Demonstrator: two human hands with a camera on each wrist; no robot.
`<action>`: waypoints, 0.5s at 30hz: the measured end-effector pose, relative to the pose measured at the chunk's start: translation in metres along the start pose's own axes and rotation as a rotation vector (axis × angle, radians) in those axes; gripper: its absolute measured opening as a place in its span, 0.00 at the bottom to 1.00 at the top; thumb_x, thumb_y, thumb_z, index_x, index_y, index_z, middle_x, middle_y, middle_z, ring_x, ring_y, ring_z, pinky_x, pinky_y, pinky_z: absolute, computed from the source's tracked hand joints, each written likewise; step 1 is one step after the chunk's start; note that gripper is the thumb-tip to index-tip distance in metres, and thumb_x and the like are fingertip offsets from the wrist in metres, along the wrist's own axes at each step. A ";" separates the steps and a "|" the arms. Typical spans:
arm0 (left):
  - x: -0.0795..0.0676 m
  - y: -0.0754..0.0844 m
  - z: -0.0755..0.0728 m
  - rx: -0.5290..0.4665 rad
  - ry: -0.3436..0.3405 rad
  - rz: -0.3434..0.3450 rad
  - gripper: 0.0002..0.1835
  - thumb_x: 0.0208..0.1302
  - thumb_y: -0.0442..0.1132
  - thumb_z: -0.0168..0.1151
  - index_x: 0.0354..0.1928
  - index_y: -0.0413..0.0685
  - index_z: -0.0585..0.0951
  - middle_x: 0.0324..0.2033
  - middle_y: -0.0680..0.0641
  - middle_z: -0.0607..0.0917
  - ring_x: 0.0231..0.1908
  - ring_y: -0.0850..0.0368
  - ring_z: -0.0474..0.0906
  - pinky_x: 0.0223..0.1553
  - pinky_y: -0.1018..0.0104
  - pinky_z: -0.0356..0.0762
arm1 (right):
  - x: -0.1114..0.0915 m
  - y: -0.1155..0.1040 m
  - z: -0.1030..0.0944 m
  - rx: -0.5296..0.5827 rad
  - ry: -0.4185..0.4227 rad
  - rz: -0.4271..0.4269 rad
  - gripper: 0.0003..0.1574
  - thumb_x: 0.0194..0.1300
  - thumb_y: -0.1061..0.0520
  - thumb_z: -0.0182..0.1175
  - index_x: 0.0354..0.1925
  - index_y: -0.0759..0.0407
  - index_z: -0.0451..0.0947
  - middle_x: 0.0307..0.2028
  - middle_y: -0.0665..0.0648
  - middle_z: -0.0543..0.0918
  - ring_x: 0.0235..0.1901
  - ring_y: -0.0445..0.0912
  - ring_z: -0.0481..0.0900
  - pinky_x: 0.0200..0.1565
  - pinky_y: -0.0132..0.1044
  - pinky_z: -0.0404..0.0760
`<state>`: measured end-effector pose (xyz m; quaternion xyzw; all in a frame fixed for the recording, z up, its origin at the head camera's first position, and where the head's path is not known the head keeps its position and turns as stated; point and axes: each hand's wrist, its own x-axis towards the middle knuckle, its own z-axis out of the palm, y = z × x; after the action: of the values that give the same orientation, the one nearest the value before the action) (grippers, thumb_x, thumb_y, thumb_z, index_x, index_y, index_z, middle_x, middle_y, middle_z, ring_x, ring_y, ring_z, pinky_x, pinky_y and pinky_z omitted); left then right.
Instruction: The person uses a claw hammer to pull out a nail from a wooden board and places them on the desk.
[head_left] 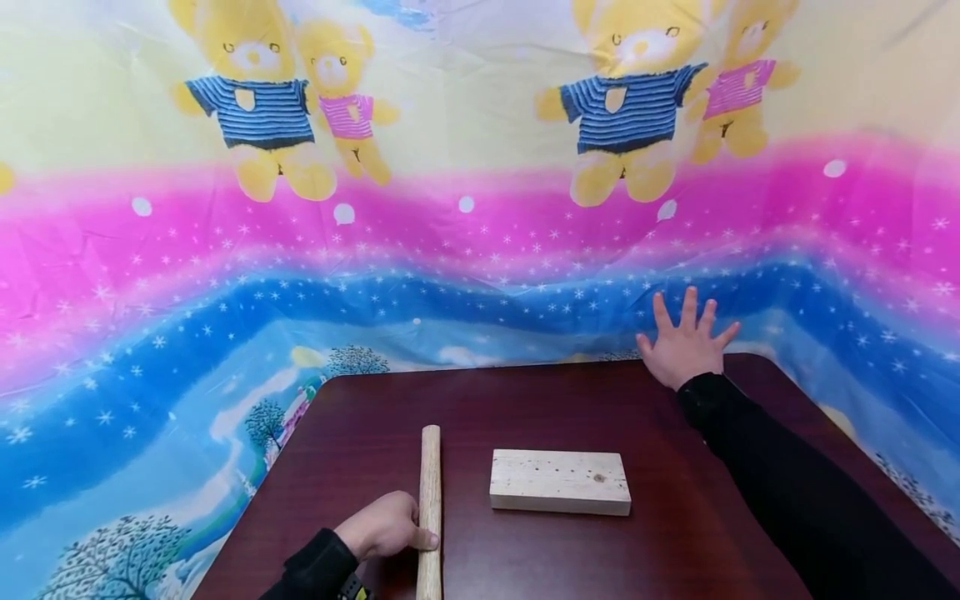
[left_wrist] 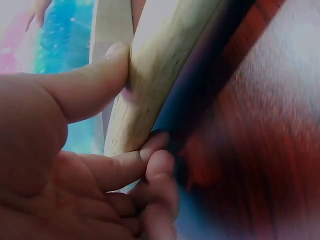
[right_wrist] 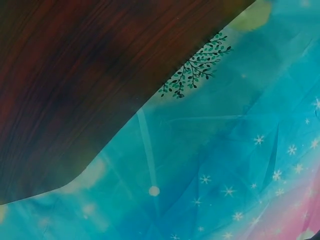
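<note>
My left hand [head_left: 386, 525] pinches a round, pale wooden rod [head_left: 431, 483] that points away from me on the left half of the table. In the left wrist view the thumb [left_wrist: 117, 60] presses one side of the rod [left_wrist: 157, 55], and curled fingertips meet it on the other. The near end of the rod runs out of the head view. A flat rectangular wooden block [head_left: 558, 479] with small dark holes and a knot lies to the right of the rod. My right hand [head_left: 684, 350] is held up over the far right table edge, fingers spread, holding nothing.
The dark red-brown table [head_left: 570, 400] has rounded far corners. Behind it and along both sides hangs a printed curtain [head_left: 465, 275] with bears, snowflakes and trees. The right wrist view takes in only the table edge [right_wrist: 75, 100] and the curtain [right_wrist: 215, 165].
</note>
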<state>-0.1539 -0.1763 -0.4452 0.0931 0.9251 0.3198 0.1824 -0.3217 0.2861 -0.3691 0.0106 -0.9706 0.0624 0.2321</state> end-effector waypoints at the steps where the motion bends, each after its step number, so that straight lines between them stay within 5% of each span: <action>1: 0.000 0.000 -0.001 0.012 -0.007 -0.006 0.14 0.45 0.48 0.69 0.18 0.46 0.78 0.11 0.56 0.67 0.15 0.60 0.59 0.18 0.69 0.55 | 0.000 0.000 0.001 -0.001 -0.004 0.001 0.48 0.61 0.28 0.37 0.68 0.39 0.26 0.64 0.61 0.18 0.58 0.62 0.11 0.45 0.67 0.13; 11: 0.005 0.000 -0.008 0.175 -0.025 -0.010 0.18 0.42 0.54 0.69 0.13 0.51 0.76 0.10 0.57 0.64 0.13 0.60 0.58 0.17 0.69 0.56 | 0.000 -0.003 0.002 -0.003 -0.018 0.014 0.49 0.60 0.28 0.38 0.69 0.40 0.29 0.65 0.62 0.19 0.58 0.61 0.10 0.42 0.67 0.11; 15: 0.007 0.008 -0.020 0.275 -0.020 -0.068 0.23 0.46 0.60 0.63 0.19 0.46 0.78 0.14 0.53 0.71 0.17 0.56 0.66 0.22 0.64 0.63 | 0.003 -0.007 0.000 -0.007 -0.018 0.010 0.49 0.59 0.26 0.36 0.69 0.40 0.29 0.65 0.61 0.19 0.57 0.60 0.10 0.42 0.66 0.11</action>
<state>-0.1679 -0.1798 -0.4274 0.0890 0.9609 0.1827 0.1880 -0.3241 0.2790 -0.3670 0.0057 -0.9729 0.0602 0.2231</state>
